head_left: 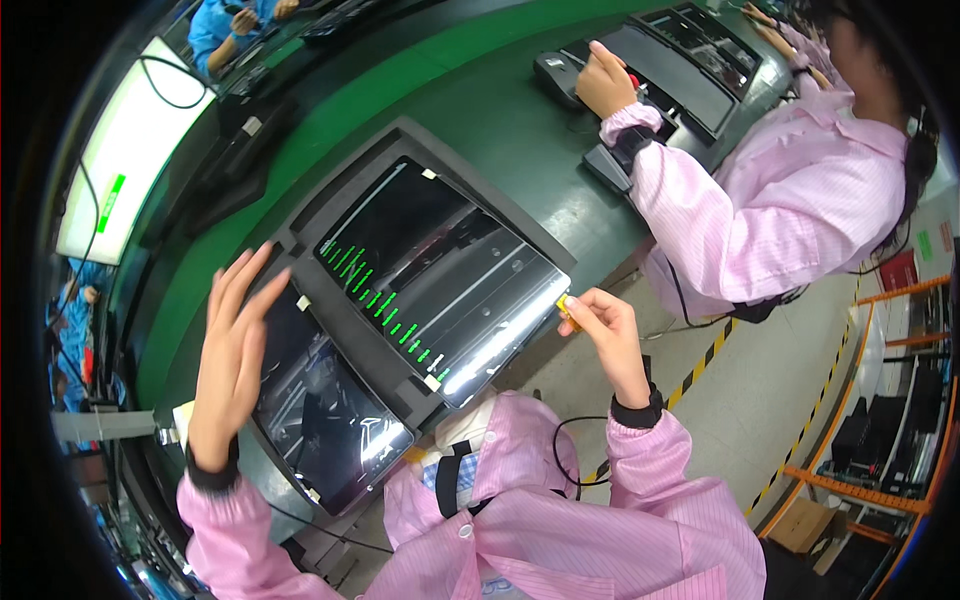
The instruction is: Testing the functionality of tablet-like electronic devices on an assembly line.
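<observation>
Screen, dark and glossy with green dashes running along one side, lies in front of me in a black frame on the green bench. At its near right corner, my right hand pinches a small yellow tab between thumb and fingers. My left hand is open and empty, its fingers stretched out by the left side of the frame; I cannot tell whether the fingertips touch it. A second screen lies just beside the frame, to the left and nearer to me, with small white tabs at its edges. Black bands circle both my wrists. Across to my right, a co-worker in a pink smock stretches a hand over another dark panel.
</observation>
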`<state>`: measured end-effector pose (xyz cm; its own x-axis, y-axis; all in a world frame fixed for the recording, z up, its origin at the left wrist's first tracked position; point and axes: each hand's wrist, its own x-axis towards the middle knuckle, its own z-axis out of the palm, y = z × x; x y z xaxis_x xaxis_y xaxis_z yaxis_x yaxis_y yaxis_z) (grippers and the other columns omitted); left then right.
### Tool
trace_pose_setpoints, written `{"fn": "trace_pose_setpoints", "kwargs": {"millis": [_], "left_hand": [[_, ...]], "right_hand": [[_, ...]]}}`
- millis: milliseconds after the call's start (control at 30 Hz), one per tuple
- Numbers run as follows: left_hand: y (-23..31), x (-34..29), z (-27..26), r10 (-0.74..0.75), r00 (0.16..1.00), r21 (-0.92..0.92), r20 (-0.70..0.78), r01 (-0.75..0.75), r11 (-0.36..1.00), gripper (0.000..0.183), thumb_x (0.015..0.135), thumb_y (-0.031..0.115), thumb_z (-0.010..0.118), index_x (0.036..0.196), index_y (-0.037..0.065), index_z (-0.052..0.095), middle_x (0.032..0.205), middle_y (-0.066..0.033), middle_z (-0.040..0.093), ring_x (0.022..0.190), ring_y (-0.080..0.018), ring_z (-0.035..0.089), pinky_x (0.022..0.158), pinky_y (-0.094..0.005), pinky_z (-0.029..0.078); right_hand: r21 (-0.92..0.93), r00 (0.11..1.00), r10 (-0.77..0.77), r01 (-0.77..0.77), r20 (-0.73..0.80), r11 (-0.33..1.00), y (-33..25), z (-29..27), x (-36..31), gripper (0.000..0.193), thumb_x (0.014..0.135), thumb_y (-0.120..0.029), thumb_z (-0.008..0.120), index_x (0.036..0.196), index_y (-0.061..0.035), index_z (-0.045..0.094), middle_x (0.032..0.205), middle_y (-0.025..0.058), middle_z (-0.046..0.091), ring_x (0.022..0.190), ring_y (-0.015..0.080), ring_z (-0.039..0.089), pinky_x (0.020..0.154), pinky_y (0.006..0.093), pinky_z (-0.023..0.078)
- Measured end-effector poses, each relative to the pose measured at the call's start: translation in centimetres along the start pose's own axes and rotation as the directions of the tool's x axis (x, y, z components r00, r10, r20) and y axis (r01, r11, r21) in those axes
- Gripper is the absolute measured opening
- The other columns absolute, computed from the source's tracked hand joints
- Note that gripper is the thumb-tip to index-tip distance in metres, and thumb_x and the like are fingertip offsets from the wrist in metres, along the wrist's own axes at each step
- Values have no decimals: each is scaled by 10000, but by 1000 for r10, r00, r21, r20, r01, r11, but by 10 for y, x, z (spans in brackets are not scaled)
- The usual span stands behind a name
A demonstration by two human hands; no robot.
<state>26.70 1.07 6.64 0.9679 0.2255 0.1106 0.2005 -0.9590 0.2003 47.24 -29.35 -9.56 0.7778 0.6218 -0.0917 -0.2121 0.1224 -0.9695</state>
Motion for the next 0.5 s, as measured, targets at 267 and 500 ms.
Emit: {"fn": "trace_pose_setpoints", "kwargs": {"millis": [267,500], "left_hand": [[-46,89,69,-113,982,-256,154,150,955,491,1007,331,361,1291,-53,473,1284,-220,524,1228,-343,451,1050,-374,339],[-37,95,89,-195,979,-279,63,205,938,563,989,389,392,1307,-74,431,1210,-259,551,1132,-370,508,985,-400,384]], "right_hand": [[17,986,-167,166,28,986,5,-11,6,144,879,-62,622,999,10,589,1004,80,611,849,102,587,776,240,467],[-134,972,-215,226,92,965,13,-21,9,390,792,21,663,1175,12,587,1053,81,598,881,123,577,766,240,445]]}}
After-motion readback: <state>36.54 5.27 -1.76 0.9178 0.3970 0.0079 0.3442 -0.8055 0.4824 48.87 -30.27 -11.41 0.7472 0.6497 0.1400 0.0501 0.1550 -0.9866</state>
